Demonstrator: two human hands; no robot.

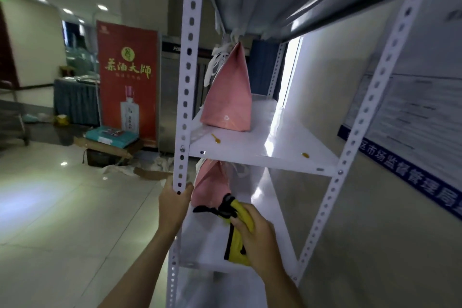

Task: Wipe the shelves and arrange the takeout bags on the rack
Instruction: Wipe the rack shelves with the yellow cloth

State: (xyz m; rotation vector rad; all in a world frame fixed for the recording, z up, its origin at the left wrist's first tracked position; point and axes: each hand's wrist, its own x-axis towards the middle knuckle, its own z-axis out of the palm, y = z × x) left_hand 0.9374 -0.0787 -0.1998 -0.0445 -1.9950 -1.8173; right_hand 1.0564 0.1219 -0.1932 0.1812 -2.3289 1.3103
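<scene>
Head view: red banner (pixel 127 80) well to the left of the left hand (pixel 175 197) carries yellow characters (four large ones, reading 茶酒大師 as best I can tell) above a pictured bottle. Left hand is wrapped closed around the rack's front post (pixel 183 87). Right hand (pixel 257 235) is closed on a yellow-and-black spray bottle (pixel 236 230), long axis upright, nozzle pointing left. Just above it, a pink bag (pixel 210 185) on the lower shelf (pixel 262 207); another pink bag (pixel 230 92) stands upright, higher, on the middle shelf (pixel 270 142).
</scene>
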